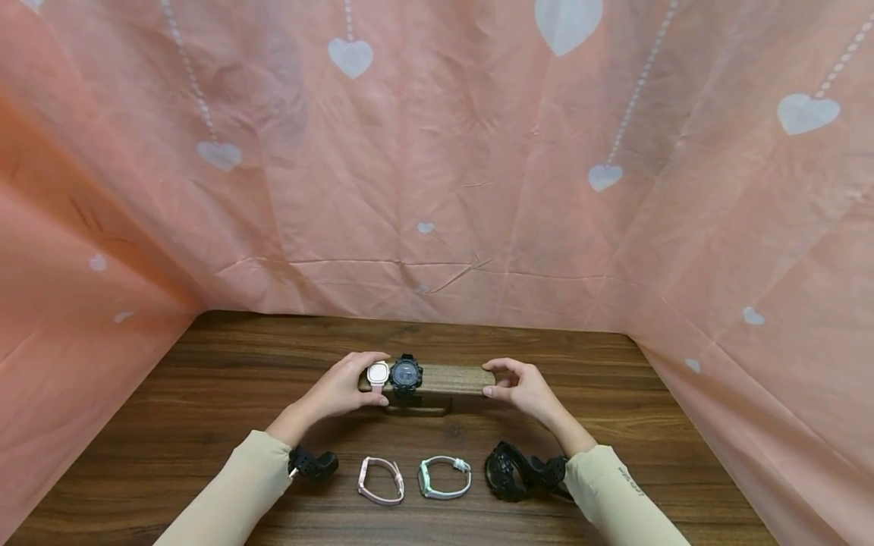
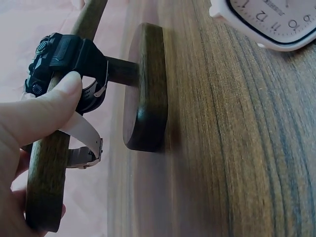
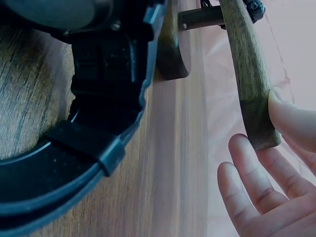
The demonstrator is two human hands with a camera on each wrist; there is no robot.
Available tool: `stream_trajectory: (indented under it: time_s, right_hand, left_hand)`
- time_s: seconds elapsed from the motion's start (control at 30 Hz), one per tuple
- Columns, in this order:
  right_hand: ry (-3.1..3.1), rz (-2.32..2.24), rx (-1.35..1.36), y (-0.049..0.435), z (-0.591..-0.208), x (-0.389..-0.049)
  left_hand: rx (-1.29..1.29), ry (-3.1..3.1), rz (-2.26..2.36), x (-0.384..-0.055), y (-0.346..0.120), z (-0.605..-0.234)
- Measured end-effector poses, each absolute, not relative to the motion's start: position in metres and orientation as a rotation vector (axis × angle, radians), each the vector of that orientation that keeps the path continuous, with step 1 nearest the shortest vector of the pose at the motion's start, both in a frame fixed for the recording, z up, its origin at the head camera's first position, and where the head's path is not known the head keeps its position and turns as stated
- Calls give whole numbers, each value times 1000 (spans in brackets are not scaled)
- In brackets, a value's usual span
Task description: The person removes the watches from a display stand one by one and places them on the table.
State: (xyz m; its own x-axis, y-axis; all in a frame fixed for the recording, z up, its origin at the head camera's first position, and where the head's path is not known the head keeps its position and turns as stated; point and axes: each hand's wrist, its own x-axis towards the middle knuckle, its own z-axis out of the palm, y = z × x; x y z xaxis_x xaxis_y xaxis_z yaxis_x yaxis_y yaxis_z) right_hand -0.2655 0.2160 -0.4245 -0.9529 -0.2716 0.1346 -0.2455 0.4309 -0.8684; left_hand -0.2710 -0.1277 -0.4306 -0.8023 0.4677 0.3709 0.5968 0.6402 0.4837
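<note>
A wooden T-shaped watch stand (image 1: 457, 379) stands on the table, its crossbar running left to right. My left hand (image 1: 334, 388) grips the bar's left end, around a white-faced watch (image 1: 378, 372) with a pale pink strap. Beside that watch, a chunky black watch (image 1: 406, 374) is looped on the bar. In the left wrist view my thumb (image 2: 64, 94) lies across the bar against the black watch (image 2: 66, 54), and the pale strap (image 2: 85, 132) hangs below. With thumb and fingertips, my right hand (image 1: 524, 388) pinches the bar's bare right end (image 3: 259, 118).
In front of the stand lie a pink-strapped watch (image 1: 381, 498), a mint-and-white watch (image 1: 444, 495) and a large black watch (image 1: 501, 474), the last close to my right wrist. A pink curtain (image 1: 423, 189) with white hearts hangs behind and at both sides of the wooden table (image 1: 259, 341).
</note>
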Motion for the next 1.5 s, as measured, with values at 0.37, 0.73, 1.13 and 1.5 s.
stream_trajectory:
  time_s: [0.37, 0.73, 1.13, 1.5]
  right_hand:
    - [2637, -1593, -475, 207, -403, -249]
    - [2668, -1583, -461, 203, -396, -241]
    - [2665, -1606, -463, 207, -407, -248]
    - [2679, -1619, -454, 213, -426, -260]
  left_hand:
    - [-888, -2620, -920, -270, -128, -430]
    - [-916, -2601, -959, -271, -134, -430]
    - [-898, -2575, -1002, -272, -146, -434]
    - [-864, -2579, -1006, -270, -154, -433]
